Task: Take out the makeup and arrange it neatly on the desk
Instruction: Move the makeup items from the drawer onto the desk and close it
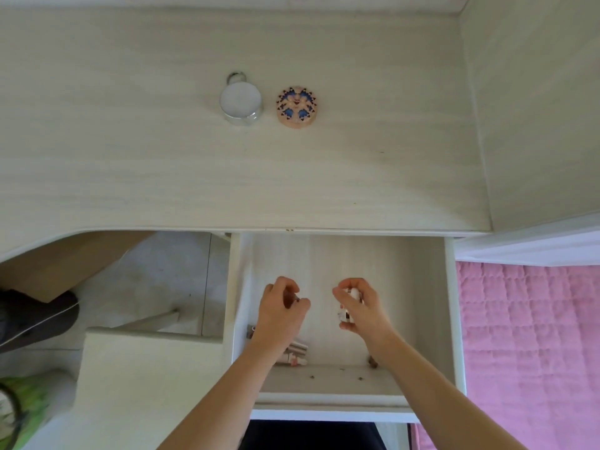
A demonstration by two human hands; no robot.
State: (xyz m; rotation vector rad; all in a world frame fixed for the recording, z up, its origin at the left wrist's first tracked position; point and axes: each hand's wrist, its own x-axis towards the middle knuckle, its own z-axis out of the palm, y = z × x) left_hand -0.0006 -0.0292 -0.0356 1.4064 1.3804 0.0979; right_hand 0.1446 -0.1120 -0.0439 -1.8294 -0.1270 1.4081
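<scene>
Both my hands are inside an open white drawer (451, 303) below the desk edge. My right hand (358, 306) is shut on a small white makeup item (344, 315) with dark marks. My left hand (281, 306) has its fingers curled around something small and dark that I can barely see. Several slim makeup sticks (297, 352) lie in the drawer's front left corner, partly hidden by my left forearm. On the pale wooden desk (162, 164) stand a round white-lidded jar (241, 100) and, just right of it, a round pink compact (296, 107) with a blue pattern.
A side wall panel (532, 108) bounds the desk on the right. A pink quilted bed cover (532, 345) lies right of the drawer. Left of the drawer are the floor, a white stool (146, 368) and a dark shoe (39, 316). Small crumbs lie on the drawer bottom.
</scene>
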